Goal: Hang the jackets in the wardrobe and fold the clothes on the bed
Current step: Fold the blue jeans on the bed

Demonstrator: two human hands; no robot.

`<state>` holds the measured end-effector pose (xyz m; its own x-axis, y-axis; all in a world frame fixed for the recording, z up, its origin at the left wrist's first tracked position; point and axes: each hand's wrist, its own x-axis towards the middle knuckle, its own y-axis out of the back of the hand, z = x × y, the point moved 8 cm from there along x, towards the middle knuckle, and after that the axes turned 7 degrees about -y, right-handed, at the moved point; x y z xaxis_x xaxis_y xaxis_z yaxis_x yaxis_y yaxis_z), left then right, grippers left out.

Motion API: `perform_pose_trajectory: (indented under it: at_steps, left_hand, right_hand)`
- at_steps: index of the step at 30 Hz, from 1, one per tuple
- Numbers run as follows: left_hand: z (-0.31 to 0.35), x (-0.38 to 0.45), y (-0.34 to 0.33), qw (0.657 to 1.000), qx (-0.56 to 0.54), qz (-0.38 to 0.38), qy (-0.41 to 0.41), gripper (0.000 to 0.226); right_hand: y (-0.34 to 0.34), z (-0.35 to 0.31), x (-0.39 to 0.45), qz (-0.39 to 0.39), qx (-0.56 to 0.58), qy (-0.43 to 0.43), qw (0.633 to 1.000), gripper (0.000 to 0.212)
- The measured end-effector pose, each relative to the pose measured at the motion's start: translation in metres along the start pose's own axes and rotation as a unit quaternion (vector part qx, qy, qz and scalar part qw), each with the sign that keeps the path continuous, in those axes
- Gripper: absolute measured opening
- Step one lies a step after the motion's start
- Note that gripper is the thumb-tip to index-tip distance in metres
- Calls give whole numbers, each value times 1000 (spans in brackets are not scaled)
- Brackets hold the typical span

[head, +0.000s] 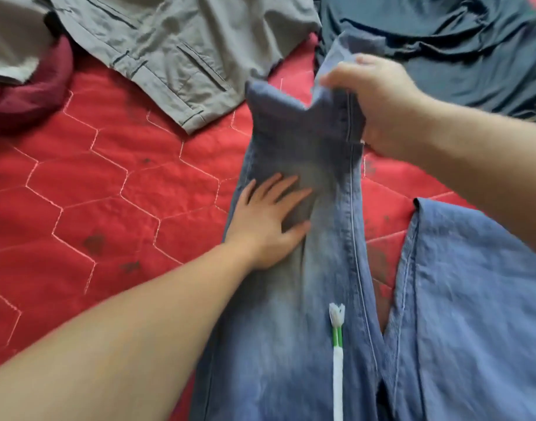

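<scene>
A pair of blue jeans [315, 299] lies lengthwise on the red quilted bed [108, 192], one leg stretching away from me, the other spread at the right. My left hand [269, 220] presses flat on the middle of the far leg, fingers straight. My right hand [379, 104] grips the hem end of that leg and holds it lifted off the bed, bent back toward me.
Grey trousers [169, 53] lie at the top centre, a dark navy garment [461, 47] at the top right, a maroon garment [33, 92] and a beige cloth [11, 41] at the top left. A white and green cord [337, 354] hangs in the foreground over the jeans.
</scene>
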<state>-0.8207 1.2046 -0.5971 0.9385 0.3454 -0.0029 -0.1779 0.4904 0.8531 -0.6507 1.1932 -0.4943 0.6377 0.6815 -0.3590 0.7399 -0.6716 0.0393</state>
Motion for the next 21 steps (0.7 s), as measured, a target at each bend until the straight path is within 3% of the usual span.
perform_pose_trajectory:
  at_steps: [1, 2, 4, 5, 7, 8, 9, 12, 14, 16, 18, 21]
  left_hand:
    - [-3, 0, 7, 992, -118, 25, 44, 51]
    - [-8, -5, 18, 957, -257, 76, 109, 43]
    - [-21, -33, 36, 845, -438, 188, 241, 24]
    - [-25, -54, 36, 790, -496, 197, 302, 20]
    - [-18, -96, 22, 670, -616, 140, 389, 46]
    - [-14, -115, 17, 638, -643, 101, 411, 58]
    - [-7, -132, 13, 628, -647, 63, 428, 64]
    - [5, -167, 1, 653, -600, 16, 462, 53]
    - [14, -180, -6, 669, -579, 1, 466, 42]
    - [23, -190, -14, 671, -573, -22, 470, 43]
    - [31, -198, -19, 670, -570, -40, 475, 46]
    - [38, -209, -26, 696, -544, -65, 464, 41]
  right_hand:
    - [-1, 9, -23, -19, -35, 8, 999, 12]
    - [-1, 20, -47, -32, -71, 15, 997, 10]
    - [-1, 47, -95, -57, -142, 26, 988, 3]
    - [-3, 62, -119, -73, -176, 27, 981, 5]
    - [-7, 91, -169, -104, -250, 46, 962, 16]
    - [-9, 103, -191, -113, -314, 74, 940, 28]
    - [-13, 117, -211, -130, -378, 92, 912, 36]
    - [-17, 154, -253, -169, -504, 81, 843, 24]
    - [-16, 160, -264, -145, -513, 78, 843, 55]
    - [-18, 158, -271, -124, -522, 105, 838, 66]
    - [-20, 155, -276, -107, -505, 129, 846, 49]
    - [1, 156, -277, -2, -374, 56, 926, 30]
